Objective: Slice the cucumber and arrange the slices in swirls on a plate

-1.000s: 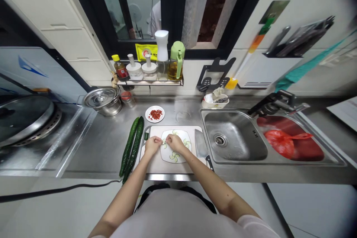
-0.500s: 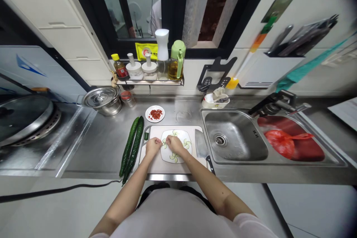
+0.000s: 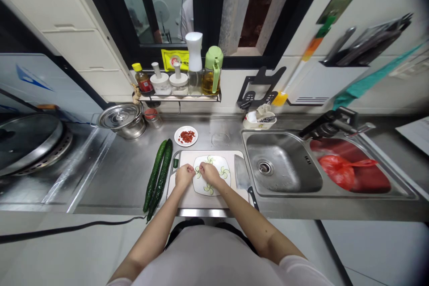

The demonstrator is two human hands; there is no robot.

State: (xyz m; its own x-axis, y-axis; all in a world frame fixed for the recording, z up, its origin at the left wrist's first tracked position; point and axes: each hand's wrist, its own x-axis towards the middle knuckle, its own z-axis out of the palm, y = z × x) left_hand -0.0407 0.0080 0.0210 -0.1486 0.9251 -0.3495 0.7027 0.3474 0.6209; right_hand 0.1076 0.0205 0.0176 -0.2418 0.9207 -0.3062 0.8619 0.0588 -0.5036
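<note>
A white squarish plate (image 3: 217, 182) lies on a light cutting board (image 3: 189, 202). Thin cucumber slices (image 3: 224, 172) are arranged on it in small pinwheels at several sides. At the plate's left edge my left hand (image 3: 184, 177) is closed in a pinch; what is in its fingertips is too small to make out. Just to the right, my right hand (image 3: 209, 174) pinches over the plate at the left cluster of slices, its fingertips touching a cucumber slice (image 3: 197, 172). A kitchen knife (image 3: 241, 173) rests on the board's right side, its black handle toward me.
Two whole cucumbers (image 3: 160, 181) lie left of the board, and a short cucumber piece (image 3: 176, 163) sits on its left edge. Behind is a small dish (image 3: 193, 142) of chopped red bits. A sink (image 3: 281, 165) is at right, a steel pot (image 3: 125, 120) at back left.
Both hands stay almost still at the left cluster of slices. The camera view has tilted very slightly; nothing else visibly moved.
</note>
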